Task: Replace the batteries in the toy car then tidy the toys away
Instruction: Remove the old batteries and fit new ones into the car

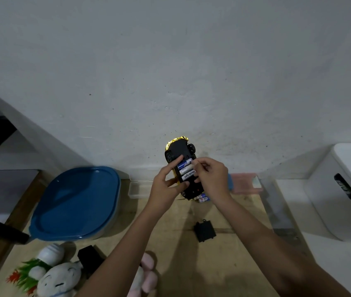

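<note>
Three batteries (pixel 186 169) sit in the upturned toy car (pixel 181 166); left hand (pixel 166 185) grips the car, right hand (pixel 211 176) pinches one battery. Next: seat it, refit the cover (pixel 204 231).

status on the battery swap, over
Left hand holds upturned toy car. Right hand seating batteries in open bay. Battery cover off, on table. Nothing blocking.

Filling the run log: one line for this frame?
phase: battery swap | left hand: holds toy car | right hand: seating battery | cover: off
</note>
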